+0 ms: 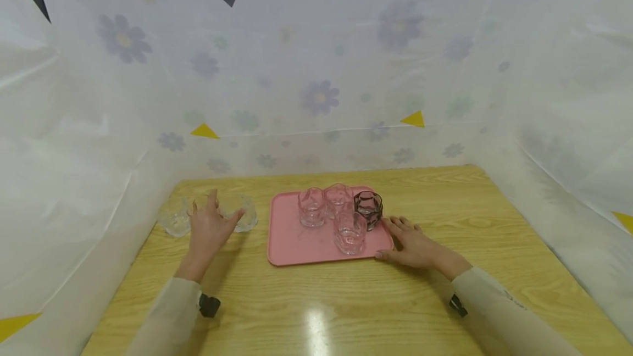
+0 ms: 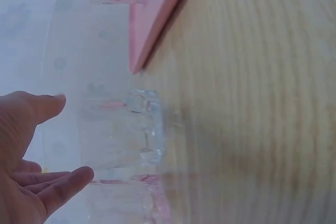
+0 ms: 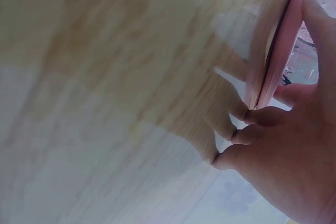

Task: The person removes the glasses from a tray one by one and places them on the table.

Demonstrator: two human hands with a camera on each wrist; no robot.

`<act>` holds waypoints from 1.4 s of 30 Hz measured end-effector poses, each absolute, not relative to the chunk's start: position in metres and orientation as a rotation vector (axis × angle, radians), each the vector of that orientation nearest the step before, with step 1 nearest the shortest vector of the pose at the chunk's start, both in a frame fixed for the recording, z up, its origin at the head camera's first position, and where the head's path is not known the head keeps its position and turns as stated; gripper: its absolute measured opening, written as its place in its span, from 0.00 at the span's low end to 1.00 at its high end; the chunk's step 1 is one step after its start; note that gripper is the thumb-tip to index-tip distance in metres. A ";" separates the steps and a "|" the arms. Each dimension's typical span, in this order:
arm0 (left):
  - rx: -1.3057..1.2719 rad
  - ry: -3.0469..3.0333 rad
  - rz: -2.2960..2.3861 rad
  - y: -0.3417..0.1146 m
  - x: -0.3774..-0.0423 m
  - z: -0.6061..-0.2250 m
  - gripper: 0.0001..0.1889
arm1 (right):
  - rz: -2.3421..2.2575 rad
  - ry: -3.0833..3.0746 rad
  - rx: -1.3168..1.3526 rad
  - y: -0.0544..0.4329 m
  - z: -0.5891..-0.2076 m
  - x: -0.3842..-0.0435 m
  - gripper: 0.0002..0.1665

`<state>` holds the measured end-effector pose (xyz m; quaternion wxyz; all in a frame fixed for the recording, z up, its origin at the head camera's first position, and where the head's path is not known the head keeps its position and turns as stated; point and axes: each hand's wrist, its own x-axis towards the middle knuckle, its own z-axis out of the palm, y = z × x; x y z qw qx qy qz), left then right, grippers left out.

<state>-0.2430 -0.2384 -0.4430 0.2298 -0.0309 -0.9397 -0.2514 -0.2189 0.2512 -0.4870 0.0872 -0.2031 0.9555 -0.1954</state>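
Note:
My left hand (image 1: 210, 229) hovers at the clear glasses on the table's left side, thumb and fingers spread apart. In the left wrist view one clear glass (image 2: 149, 129) stands in front of the gap between thumb and fingers. To the right of that hand is a clear glass (image 1: 247, 216); to its left is another glass (image 1: 174, 223). A further glass (image 1: 196, 202) is partly hidden behind the fingers. At the right edge of the pink tray (image 1: 292, 249), my right hand (image 1: 410, 246) has its thumb and index finger touching the rim and its other fingertips on the table.
On the tray, a dark smoky glass (image 1: 368, 207) stands at the right, near my right fingertips. Beside it are three clear glasses (image 1: 311, 207) that look pinkish over the tray. White patterned sheeting (image 1: 316, 70) encloses the wooden table (image 1: 277, 312) at back and sides.

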 end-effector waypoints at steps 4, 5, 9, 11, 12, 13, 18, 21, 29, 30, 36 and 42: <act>-0.109 -2.565 -0.719 -0.234 -0.240 -0.433 0.41 | -0.587 2.851 -0.616 0.251 -0.487 -0.219 0.60; -0.118 -2.564 -0.726 -0.232 -0.239 -0.431 0.40 | -0.588 2.850 -0.615 0.251 -0.487 -0.219 0.60; -0.160 -2.565 -0.803 -0.224 -0.240 -0.428 0.37 | -0.589 2.846 -0.616 0.251 -0.486 -0.219 0.60; -0.205 -2.567 -0.843 -0.219 -0.242 -0.429 0.37 | -0.587 2.843 -0.608 0.251 -0.486 -0.218 0.60; -0.228 -2.569 -0.854 -0.216 -0.243 -0.430 0.37 | -0.588 2.843 -0.611 0.251 -0.486 -0.218 0.60; -0.252 -2.567 -0.865 -0.213 -0.244 -0.431 0.38 | -0.588 2.843 -0.612 0.252 -0.486 -0.218 0.60; -0.365 -2.584 -0.880 -0.193 -0.250 -0.436 0.40 | -0.594 2.836 -0.610 0.252 -0.488 -0.219 0.60; -0.410 -2.608 -0.917 -0.181 -0.253 -0.438 0.41 | -0.599 2.831 -0.606 0.251 -0.489 -0.219 0.60; -0.418 -2.637 -1.102 -0.157 -0.259 -0.443 0.41 | -0.598 2.839 -0.615 0.251 -0.491 -0.220 0.60; -0.411 -2.638 -1.134 -0.155 -0.260 -0.444 0.41 | -0.600 2.841 -0.614 0.251 -0.491 -0.219 0.60; -0.421 -2.654 -1.260 -0.143 -0.268 -0.453 0.40 | -0.594 2.860 -0.640 0.251 -0.490 -0.219 0.60; -0.429 -2.663 -1.402 -0.131 -0.272 -0.460 0.39 | -0.584 2.865 -0.641 0.252 -0.489 -0.219 0.60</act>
